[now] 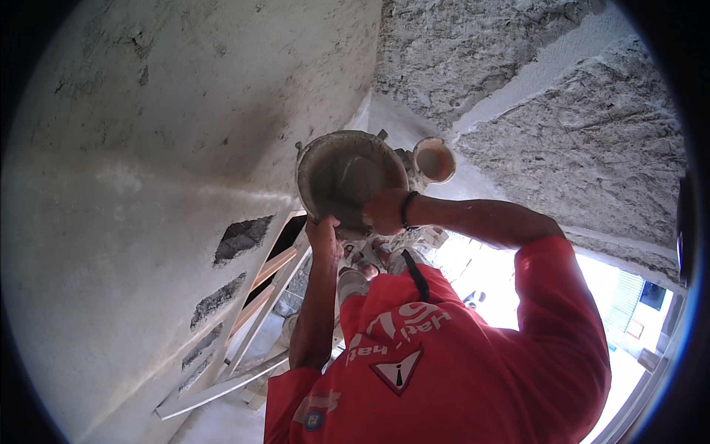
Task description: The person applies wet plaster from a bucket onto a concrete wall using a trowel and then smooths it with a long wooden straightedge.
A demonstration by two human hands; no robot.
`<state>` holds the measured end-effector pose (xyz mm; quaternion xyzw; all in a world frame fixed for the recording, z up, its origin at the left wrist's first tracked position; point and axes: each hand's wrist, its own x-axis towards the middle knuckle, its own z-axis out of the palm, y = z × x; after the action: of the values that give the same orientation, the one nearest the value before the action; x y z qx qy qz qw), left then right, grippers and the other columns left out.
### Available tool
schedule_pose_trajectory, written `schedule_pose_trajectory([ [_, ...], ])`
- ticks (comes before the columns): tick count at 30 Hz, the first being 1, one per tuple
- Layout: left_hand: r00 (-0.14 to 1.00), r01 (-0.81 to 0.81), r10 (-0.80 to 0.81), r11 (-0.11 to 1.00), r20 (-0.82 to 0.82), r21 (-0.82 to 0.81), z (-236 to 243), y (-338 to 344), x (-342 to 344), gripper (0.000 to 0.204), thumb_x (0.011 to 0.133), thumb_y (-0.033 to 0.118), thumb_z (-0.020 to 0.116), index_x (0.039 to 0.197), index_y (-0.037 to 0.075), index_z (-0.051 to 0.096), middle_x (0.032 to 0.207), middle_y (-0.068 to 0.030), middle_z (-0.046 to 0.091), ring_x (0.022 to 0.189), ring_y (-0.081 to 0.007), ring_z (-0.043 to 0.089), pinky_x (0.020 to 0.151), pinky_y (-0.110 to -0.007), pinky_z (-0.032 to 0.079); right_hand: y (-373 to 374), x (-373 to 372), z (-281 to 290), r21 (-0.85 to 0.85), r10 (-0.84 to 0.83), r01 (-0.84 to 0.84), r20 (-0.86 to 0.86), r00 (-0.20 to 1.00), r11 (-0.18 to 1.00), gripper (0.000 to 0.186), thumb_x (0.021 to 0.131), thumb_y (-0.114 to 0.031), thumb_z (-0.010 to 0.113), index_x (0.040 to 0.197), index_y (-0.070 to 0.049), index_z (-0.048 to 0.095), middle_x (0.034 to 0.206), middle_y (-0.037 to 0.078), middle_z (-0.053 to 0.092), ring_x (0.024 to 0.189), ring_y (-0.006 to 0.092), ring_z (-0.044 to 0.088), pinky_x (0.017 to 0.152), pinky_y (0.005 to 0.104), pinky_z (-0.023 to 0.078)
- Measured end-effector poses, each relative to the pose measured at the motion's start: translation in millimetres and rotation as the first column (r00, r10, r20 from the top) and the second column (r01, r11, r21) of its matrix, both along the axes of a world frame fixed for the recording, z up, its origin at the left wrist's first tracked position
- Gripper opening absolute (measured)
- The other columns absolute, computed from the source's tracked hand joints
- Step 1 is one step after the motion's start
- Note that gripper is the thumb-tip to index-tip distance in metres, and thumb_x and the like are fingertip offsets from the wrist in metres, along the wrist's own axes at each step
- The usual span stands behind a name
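Note:
A wide round bucket (302, 177), crusted with grey on its rim, stands in front of me with wet grey mortar (344, 177) inside. My left hand (323, 235) is closed on the near left part of its rim. Over the near right side of the bucket is my right hand (384, 211), curled into a fist with a dark band at the wrist. Whatever that fist holds, if anything, is hidden from view. Just beyond it, to the right of the bucket, sits a smaller round container (434, 160) with a grey rim and an orange-brown inside.
A pale plastered wall (148, 148) with several rough holes (242, 240) runs along the left. Rough bare wall (577, 126) rises at the far right. A wooden frame (270, 285) leans low on the left. Bright light enters through an opening (614, 296) at the right.

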<state>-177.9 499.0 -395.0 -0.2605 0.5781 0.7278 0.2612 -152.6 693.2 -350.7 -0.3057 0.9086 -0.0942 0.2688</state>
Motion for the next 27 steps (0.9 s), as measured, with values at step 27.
schedule_pose_trajectory([
  [27, 0.979, 0.085, -0.068, 0.993, -0.195, 0.083, 21.7, -30.3, 5.0, 0.045, 0.06, -0.002, 0.056, 0.104, 0.004, 0.055, 0.077, -0.0045, 0.054, 0.056, -0.017, 0.051, 0.045, -0.03, 0.04, 27.9, -22.5, 74.3, -0.169, -0.148, 0.135, -0.066, 0.987, 0.976, 0.031, 0.08, -0.022, 0.053, 0.103, -0.004, 0.063, 0.096, 0.017, 0.066, 0.093, 0.033, 0.064, 0.082, 0.0425, 0.05],
])
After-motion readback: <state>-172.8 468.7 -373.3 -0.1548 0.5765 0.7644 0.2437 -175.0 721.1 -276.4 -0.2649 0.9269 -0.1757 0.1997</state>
